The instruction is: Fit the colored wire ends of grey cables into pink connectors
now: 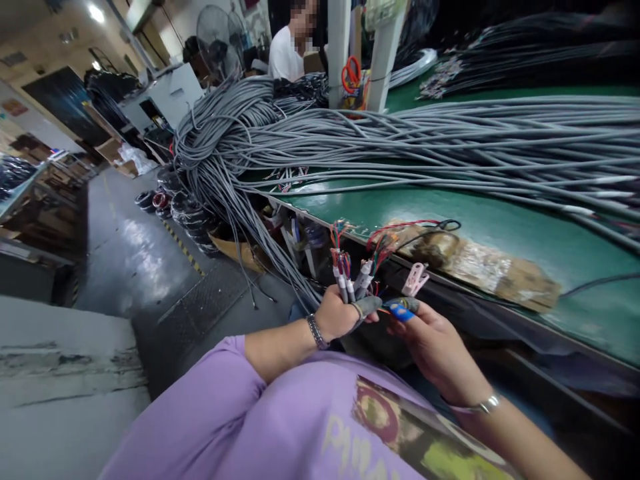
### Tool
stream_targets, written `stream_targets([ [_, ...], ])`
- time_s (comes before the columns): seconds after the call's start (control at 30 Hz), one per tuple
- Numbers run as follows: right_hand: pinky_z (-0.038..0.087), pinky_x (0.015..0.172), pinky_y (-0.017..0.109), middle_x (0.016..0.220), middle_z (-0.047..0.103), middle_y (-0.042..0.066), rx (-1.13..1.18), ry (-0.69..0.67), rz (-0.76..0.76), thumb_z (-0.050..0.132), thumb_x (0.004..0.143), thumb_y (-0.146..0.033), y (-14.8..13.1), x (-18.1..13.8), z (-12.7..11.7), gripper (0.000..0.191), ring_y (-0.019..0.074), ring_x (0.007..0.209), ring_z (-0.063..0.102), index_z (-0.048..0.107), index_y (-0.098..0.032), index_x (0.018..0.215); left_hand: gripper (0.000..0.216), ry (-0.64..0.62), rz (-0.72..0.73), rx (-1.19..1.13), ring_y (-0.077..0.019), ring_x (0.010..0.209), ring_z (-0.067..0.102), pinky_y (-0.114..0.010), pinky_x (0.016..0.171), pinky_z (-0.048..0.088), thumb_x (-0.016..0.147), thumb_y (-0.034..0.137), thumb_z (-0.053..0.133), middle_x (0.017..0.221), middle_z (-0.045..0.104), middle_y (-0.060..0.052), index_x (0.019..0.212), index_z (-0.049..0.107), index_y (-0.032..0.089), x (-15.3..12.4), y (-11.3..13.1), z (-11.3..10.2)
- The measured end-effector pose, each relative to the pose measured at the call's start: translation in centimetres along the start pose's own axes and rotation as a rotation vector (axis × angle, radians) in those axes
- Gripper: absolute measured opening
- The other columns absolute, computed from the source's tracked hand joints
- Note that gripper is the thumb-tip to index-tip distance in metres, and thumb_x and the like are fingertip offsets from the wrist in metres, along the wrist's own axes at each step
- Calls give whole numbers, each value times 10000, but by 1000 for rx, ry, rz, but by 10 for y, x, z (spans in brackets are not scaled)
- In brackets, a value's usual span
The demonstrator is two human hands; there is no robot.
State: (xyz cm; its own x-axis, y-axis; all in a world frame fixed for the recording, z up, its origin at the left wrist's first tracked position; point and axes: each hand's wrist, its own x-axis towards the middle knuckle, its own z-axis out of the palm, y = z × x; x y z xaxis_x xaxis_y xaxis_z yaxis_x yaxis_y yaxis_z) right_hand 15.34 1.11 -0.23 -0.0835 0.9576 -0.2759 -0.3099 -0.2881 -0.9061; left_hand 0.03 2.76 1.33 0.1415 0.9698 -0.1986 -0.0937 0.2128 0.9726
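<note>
My left hand (341,312) is closed round a bunch of grey cable ends (350,280) whose stripped red, green and blue wires (340,257) stick upward. Its thumb wears a grey finger cot. My right hand (430,340) meets it from the right, fingertips in grey and blue cots (401,309) pinched against the left thumb at the wires. A pink clothes peg (415,279) sits on the bench edge just above the right hand. Both wrists wear bracelets.
A green bench (500,227) carries a large heap of grey cables (400,140) that spills off its left end to the floor. Brown taped cardboard (480,263) lies at the bench edge. Orange scissors (351,72) hang on a white post. A person in white sits behind.
</note>
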Motion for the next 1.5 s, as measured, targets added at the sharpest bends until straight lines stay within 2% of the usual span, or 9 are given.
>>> stream_targets([
  [0.13,382,550,271,570,508,-15,-16,-26,-24,791,628,-411,-4,-3,2,270,121,551,423,623,-201,647,405,66,0,-51,-115,462,559,-252,522,477,596,488,786,507,608,-21,597,599,128,-1,2,1],
  [0.3,418,562,269,562,475,-31,125,-26,-27,766,666,-417,-3,1,-9,285,109,533,408,585,-198,640,383,35,37,-91,-102,439,540,-227,481,434,632,463,775,482,596,-8,594,585,132,-1,5,-3],
  [0.4,451,558,258,650,550,-7,249,-14,21,737,695,-510,-5,9,-15,334,108,553,456,618,-198,715,364,-14,26,-119,-97,430,531,-220,468,421,621,432,792,479,595,-3,611,588,130,-1,8,-5],
  [0.57,471,552,255,733,629,26,301,-113,113,719,658,-629,-19,26,-10,462,115,575,515,659,-188,785,385,-133,-27,-102,-102,424,536,-223,465,421,595,425,812,481,597,-8,609,576,121,3,14,-3],
  [0.67,453,544,257,696,616,18,224,-117,32,729,645,-633,-22,32,-5,473,114,557,495,663,-183,776,404,-183,-37,-98,-102,413,530,-225,458,413,583,439,814,477,597,-14,611,571,118,7,20,1],
  [0.83,399,532,257,579,549,5,-25,106,-266,601,734,-689,-15,32,-4,511,122,538,469,628,-187,638,392,-245,-59,-84,-102,397,511,-219,434,388,563,412,825,456,586,-12,636,579,115,12,26,5],
  [1.07,498,607,319,697,648,27,361,-152,-48,601,766,-654,-10,44,-5,458,180,646,600,658,-206,845,377,-279,-72,-62,-107,402,515,-231,447,415,583,408,809,466,585,-13,638,574,118,18,19,9],
  [1.27,517,653,320,728,672,29,502,-172,-19,650,775,-580,-8,49,-4,382,182,684,621,656,-203,832,366,-288,-68,-48,-103,405,512,-228,450,418,598,401,802,467,578,-9,649,578,115,21,13,9],
  [1.5,510,635,280,751,674,10,565,-201,61,618,797,-590,-8,44,-5,381,151,662,609,660,-215,847,386,-259,-92,-39,-110,408,522,-229,446,426,584,417,809,466,579,-4,676,582,118,18,11,10],
])
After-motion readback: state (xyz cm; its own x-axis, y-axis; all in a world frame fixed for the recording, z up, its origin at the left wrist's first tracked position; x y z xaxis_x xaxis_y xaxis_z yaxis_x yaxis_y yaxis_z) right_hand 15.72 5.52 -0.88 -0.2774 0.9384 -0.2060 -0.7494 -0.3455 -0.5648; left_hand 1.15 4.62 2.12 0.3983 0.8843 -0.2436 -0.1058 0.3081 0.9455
